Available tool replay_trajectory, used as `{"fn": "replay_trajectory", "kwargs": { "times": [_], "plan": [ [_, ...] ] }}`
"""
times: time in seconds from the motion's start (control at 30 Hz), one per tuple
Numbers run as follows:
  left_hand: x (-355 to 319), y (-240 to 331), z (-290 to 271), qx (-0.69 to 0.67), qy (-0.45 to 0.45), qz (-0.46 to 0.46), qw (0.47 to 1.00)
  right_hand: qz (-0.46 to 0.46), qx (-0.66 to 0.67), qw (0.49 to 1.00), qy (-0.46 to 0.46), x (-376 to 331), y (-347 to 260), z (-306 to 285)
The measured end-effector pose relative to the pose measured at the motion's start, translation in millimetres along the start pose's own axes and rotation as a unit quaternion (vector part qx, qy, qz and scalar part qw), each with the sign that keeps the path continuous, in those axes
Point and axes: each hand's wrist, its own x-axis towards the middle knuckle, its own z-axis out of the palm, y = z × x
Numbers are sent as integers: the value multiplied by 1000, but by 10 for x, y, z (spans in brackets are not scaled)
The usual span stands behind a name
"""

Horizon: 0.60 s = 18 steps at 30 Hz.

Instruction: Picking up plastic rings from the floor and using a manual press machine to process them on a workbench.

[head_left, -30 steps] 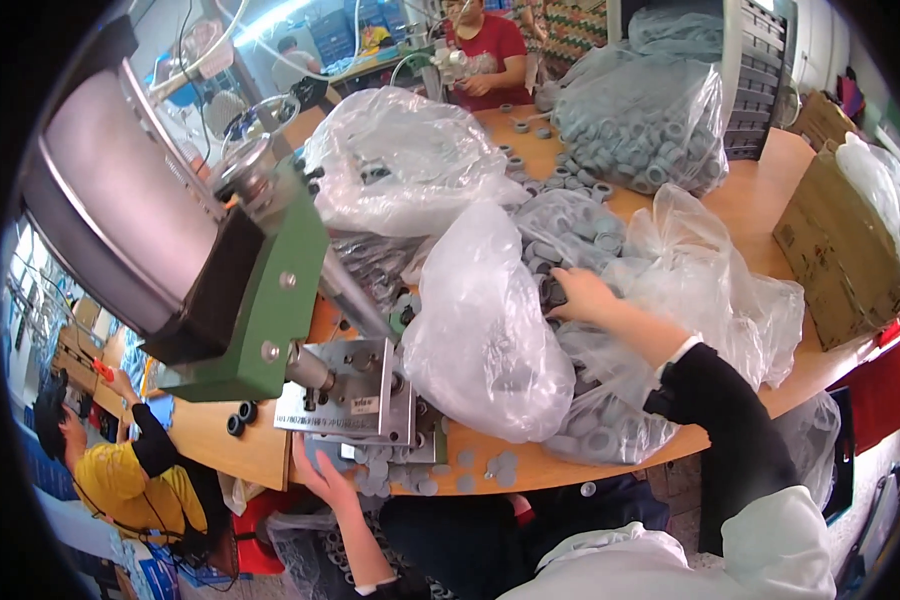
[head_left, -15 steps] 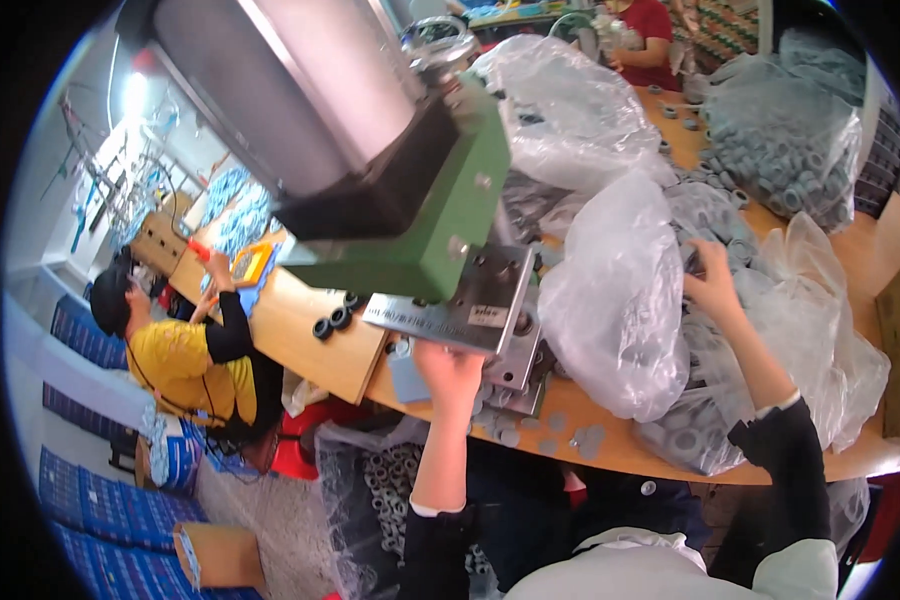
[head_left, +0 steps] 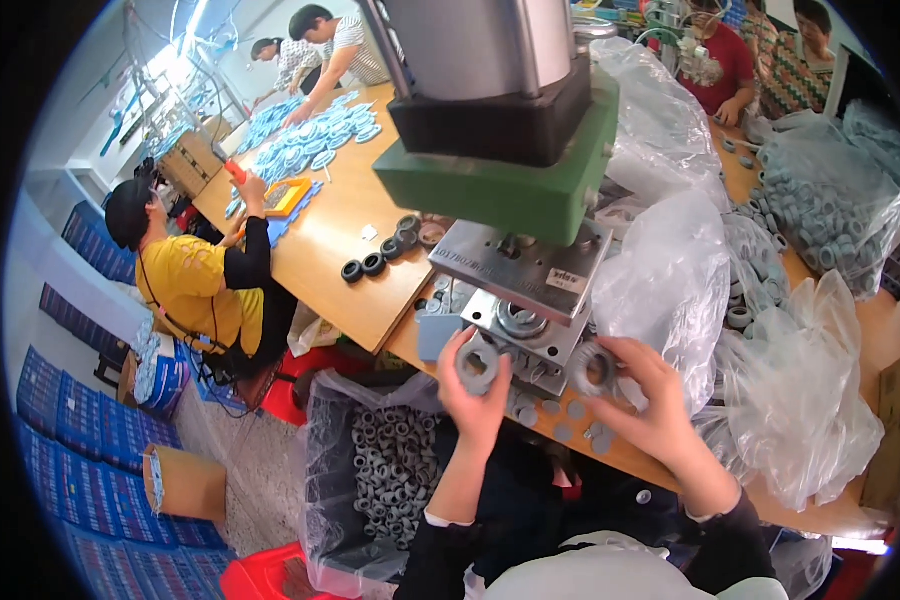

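Between thumb and fingers, my left hand (head_left: 474,412) pinches a grey plastic ring (head_left: 482,383). A second, ribbed grey ring (head_left: 578,372) sits in the grip of my right hand (head_left: 660,412). Both rings are held upright at the front of a small press, one either side of its lower steel die (head_left: 548,347). That die has a round seat (head_left: 522,318) in its top. Above it hangs the steel upper plate (head_left: 510,262), under the press's green block (head_left: 490,190), with a gap between plate and die.
Clear plastic bags (head_left: 665,270) of grey rings crowd the right side. Loose grey discs (head_left: 575,410) lie along the table's front edge. Below left stands a lined bin (head_left: 320,450) full of grey rings. Black rings (head_left: 373,264) rest left of the press. A person in yellow (head_left: 190,285) works at left.
My left hand has come down from the upper plate and now holds a ring. My right hand has moved left from the bags to the die, holding another. The view has shifted.
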Motion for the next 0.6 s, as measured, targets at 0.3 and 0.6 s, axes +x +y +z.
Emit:
{"fn": "replay_trajectory", "kwargs": {
  "times": [0.3, 0.6],
  "plan": [
    [-781, -1266, -1769, 367, 96, -251, 890, 16, -20, 999, 44, 688, 188, 696],
    [339, -1000, -269, 246, -191, 52, 949, -32, -41, 995, 89, 402, 178, 516]
  ]
}}
